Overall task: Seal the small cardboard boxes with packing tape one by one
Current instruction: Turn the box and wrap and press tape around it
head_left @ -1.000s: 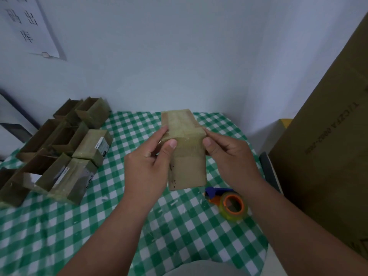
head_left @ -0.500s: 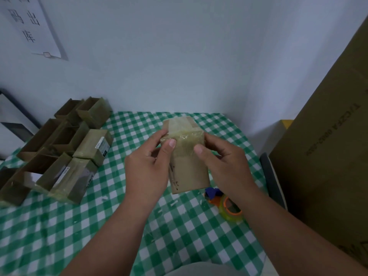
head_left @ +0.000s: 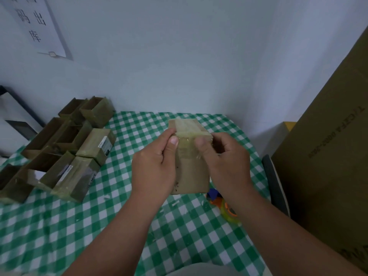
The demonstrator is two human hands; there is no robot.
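I hold a small cardboard box [head_left: 191,172] upright above the checked table [head_left: 123,216], with clear tape over its top edge. My left hand [head_left: 153,166] grips the box's left side, thumb pressing the tape near the top. My right hand [head_left: 227,162] grips the right side, its thumb also pressing on the tape. An orange and blue tape dispenser with a yellowish roll [head_left: 227,208] lies on the table below my right wrist, partly hidden by it.
Several small cardboard boxes [head_left: 59,154], some open and some closed, are grouped at the table's left. A big cardboard carton [head_left: 328,156] stands at the right beside a dark chair edge [head_left: 274,182]. A white wall with a paper sign is behind.
Both thumbs have moved closer together on the tape at the box's top edge. The box has tilted slightly, and my right arm now covers more of the tape dispenser.
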